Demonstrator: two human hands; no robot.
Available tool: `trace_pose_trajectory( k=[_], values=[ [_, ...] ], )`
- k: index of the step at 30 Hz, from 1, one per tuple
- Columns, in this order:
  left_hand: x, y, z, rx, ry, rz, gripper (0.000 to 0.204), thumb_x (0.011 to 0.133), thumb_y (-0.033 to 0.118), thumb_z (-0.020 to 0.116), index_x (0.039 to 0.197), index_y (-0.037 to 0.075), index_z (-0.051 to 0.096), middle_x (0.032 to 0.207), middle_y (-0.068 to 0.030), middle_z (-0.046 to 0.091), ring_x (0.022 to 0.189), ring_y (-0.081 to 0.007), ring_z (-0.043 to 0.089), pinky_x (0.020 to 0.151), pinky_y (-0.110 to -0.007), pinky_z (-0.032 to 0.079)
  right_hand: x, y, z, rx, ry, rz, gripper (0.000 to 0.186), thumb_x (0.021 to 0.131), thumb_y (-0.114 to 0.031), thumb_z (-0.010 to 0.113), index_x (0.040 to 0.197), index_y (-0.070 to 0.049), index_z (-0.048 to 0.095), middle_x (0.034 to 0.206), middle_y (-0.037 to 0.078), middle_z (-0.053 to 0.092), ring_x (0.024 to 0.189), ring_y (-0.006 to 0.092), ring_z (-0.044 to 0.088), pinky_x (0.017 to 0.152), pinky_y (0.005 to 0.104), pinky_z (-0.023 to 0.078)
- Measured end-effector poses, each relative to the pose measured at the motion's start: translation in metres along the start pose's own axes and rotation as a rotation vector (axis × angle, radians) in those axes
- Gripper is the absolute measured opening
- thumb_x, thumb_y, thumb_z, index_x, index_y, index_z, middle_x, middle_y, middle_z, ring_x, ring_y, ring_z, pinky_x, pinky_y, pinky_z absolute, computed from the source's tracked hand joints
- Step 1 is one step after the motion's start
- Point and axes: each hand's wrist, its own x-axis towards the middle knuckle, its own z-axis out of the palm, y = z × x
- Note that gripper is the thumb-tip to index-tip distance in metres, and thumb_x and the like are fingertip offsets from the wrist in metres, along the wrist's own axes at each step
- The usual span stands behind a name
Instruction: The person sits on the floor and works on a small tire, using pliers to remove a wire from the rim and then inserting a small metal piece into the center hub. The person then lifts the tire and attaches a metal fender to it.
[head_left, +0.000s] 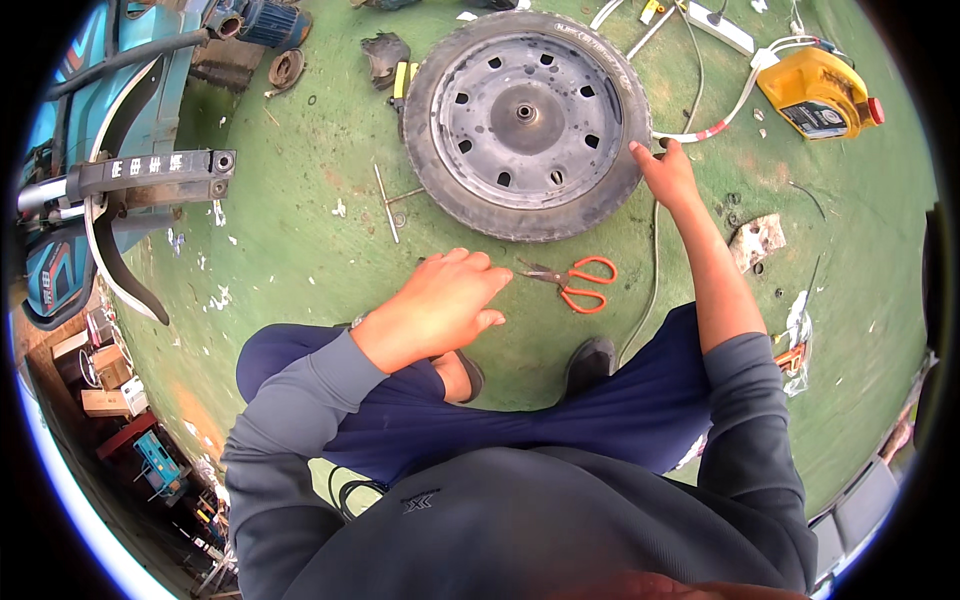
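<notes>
A wheel with a black tyre [434, 170] and dull metal rim [525, 150] lies flat on the green floor. My right hand [668, 175] grips the tyre's right edge, thumb on the sidewall and fingers curled at the side. Below the wheel, my left hand [445, 300] is in the air with fingers loosely bent and apart, holding nothing visible. Orange-handled scissors [585, 298] lie just right of it. A metal T-shaped tool [388, 205] lies beside the tyre's lower left.
A teal vehicle [48, 280] with a black fork [150, 178] stands left. A yellow jug [815, 95], power strip [720, 28] and cables are at upper right. A motor [285, 28] sits upper left; rags [758, 240] and small parts lie right, boxes [110, 400] lower left.
</notes>
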Motion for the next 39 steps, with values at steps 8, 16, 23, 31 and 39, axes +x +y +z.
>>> trace_pose_trajectory(
  k=[8,16,23,31,39],
  values=[
    [-0.029,-0.005,-0.006,0.024,-0.095,-0.104,0.050,0.083,0.024,0.078,0.128,0.005,0.064,0.104,-0.0119,0.064,0.104,-0.0339,0.060,0.089,-0.045,0.049,0.023,0.006,0.018,0.119,-0.054,0.137,0.097,0.081,-0.062,0.075,0.136,0.015,0.051,0.132,0.033,0.061,0.126,0.0387,0.061,0.105,0.0433,0.048],
    [-0.043,-0.007,-0.005,-0.014,-0.040,-0.120,0.050,0.083,0.023,0.078,0.128,0.005,0.065,0.104,-0.0115,0.064,0.104,-0.0331,0.060,0.090,-0.045,0.049,0.014,-0.009,0.012,0.364,-0.206,0.336,0.088,0.084,-0.056,0.077,0.144,0.002,0.049,0.141,0.024,0.056,0.125,0.0365,0.059,0.098,0.0561,0.050],
    [-0.053,-0.004,0.003,0.004,-0.008,-0.142,0.050,0.080,0.021,0.079,0.126,0.006,0.065,0.102,-0.0106,0.063,0.104,-0.0323,0.060,0.090,-0.044,0.049,0.016,-0.005,0.014,0.675,-0.379,0.409,0.084,0.088,-0.051,0.072,0.149,-0.001,0.044,0.152,0.019,0.048,0.137,0.0368,0.048,0.111,0.0568,0.037],
    [-0.068,0.009,0.018,0.044,0.073,-0.111,0.043,0.078,0.020,0.079,0.118,0.008,0.068,0.097,-0.0083,0.062,0.101,-0.0308,0.060,0.086,-0.047,0.050,-0.013,-0.046,0.009,0.725,-0.314,0.414,0.092,0.083,-0.067,0.070,0.150,-0.009,0.047,0.152,0.011,0.050,0.135,0.0319,0.047,0.109,0.0529,0.033],
    [-0.073,0.015,0.011,0.059,0.047,-0.169,0.046,0.080,0.026,0.079,0.120,0.007,0.067,0.098,-0.0094,0.063,0.099,-0.0311,0.062,0.081,-0.046,0.051,-0.053,-0.092,-0.007,0.666,-0.086,-0.055,0.091,0.078,-0.055,0.085,0.124,0.017,0.054,0.117,0.026,0.066,0.104,0.0266,0.066,0.093,0.0363,0.052]
  ],
)
